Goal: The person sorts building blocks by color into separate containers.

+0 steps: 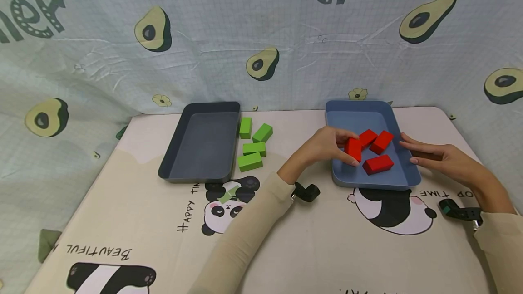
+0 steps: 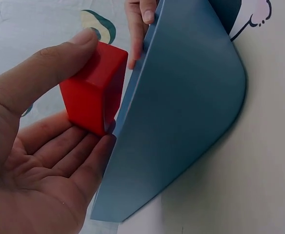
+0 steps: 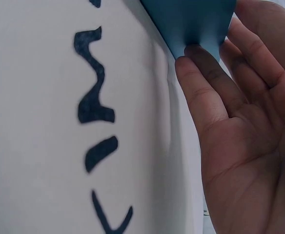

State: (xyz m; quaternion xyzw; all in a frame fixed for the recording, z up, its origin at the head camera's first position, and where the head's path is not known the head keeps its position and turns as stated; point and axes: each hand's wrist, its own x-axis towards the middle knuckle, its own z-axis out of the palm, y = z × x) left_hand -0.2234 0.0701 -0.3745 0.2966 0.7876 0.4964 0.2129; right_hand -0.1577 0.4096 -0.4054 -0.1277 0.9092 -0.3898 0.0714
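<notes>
Left fingers (image 2: 86,161) pinch a red block (image 1: 353,150) over the blue tray (image 1: 361,118); right fingers (image 3: 199,92), extended, touch its wall

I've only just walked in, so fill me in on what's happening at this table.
A person's left hand pinches a red block at the near-left part of the blue tray, where three other red blocks lie. The right hand is at that tray's opposite side and appears to touch its outer wall. Four green blocks lie on the table, beside the dark gray tray.
</notes>
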